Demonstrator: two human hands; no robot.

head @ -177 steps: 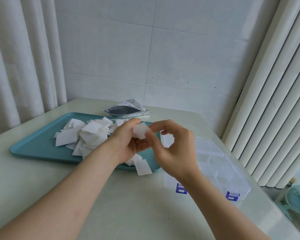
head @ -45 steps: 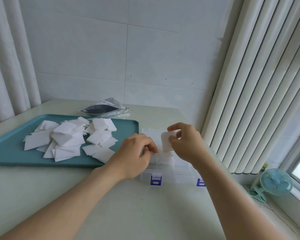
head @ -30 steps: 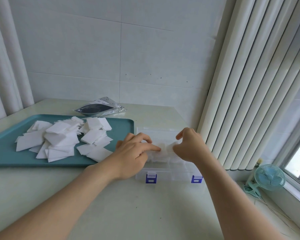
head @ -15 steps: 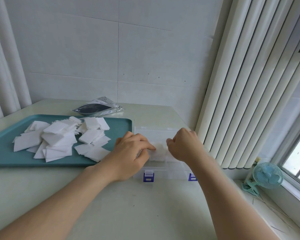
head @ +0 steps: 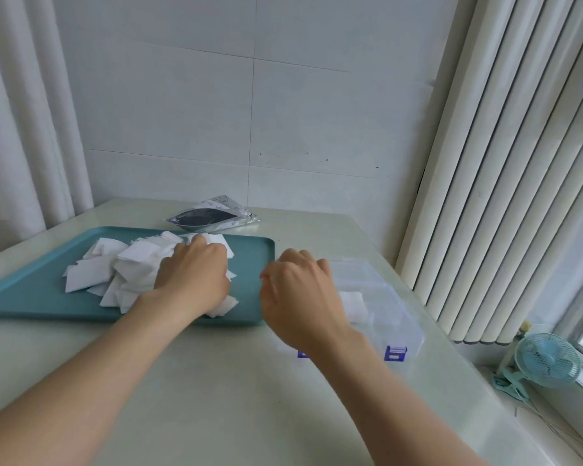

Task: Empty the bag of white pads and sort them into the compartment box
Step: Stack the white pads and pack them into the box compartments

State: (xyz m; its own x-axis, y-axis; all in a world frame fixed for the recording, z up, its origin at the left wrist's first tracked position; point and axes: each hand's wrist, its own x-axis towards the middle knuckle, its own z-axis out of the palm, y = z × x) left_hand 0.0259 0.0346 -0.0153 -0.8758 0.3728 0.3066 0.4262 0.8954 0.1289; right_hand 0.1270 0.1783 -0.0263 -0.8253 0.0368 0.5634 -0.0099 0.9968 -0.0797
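Note:
A heap of white pads (head: 132, 270) lies on the teal tray (head: 31, 297). My left hand (head: 192, 277) rests on the right side of the heap, knuckles up; its fingertips are hidden among the pads. My right hand (head: 297, 290) hovers between the tray and the clear compartment box (head: 394, 304), fingers loosely curled and holding nothing. White pads (head: 352, 302) lie in one compartment of the box. The flattened bag (head: 212, 218) lies behind the tray.
The box's blue latches (head: 396, 353) face me. Vertical blinds (head: 502, 196) hang close on the right, curtains on the left. A small blue fan (head: 546, 359) sits on the sill at lower right. Pale tabletop (head: 233, 398) spreads out in front of me.
Both hands have left the box. My left hand moved left onto the pad heap on the tray, and my right hand pulled back from the compartment, leaving pads in it.

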